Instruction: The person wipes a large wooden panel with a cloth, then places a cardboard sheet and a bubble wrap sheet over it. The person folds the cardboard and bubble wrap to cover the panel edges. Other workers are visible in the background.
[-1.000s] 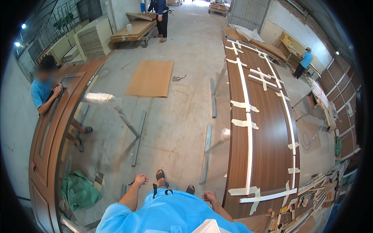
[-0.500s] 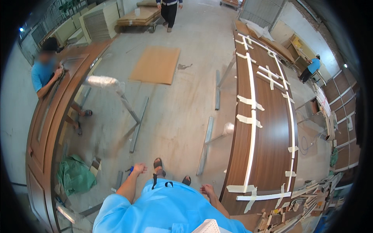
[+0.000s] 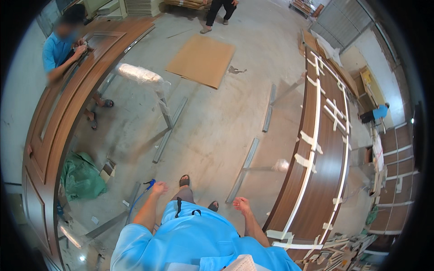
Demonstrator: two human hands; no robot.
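Note:
My left hand [image 3: 159,187] hangs over the floor, fingers loosely spread to the right, with nothing visible in them. Just to its left appears a blue air blow gun [image 3: 150,183], its blue hose [image 3: 132,210] trailing down past my forearm; I cannot tell whether the hand touches it. My right hand [image 3: 242,205] is raised beside my body with its fingers loosely apart and nothing in them. It is nearest to a dark brown door panel [image 3: 327,180] on the right, which carries white strips [image 3: 309,176] held with pieces of pale tape [image 3: 304,161].
A person [image 3: 58,49] works at a brown panelled door [image 3: 63,128] on the left. Metal stands with wrapped padding [image 3: 140,73] support the doors. A cardboard sheet [image 3: 201,61] lies ahead, near a walking person [image 3: 219,11]. A green bag [image 3: 83,176] sits lower left; wood offcuts [image 3: 330,253] lie lower right.
The view has turned left and the floor items ahead have shifted. My right hand has risen. The walking person has come nearer. More of the blow gun and its hose shows.

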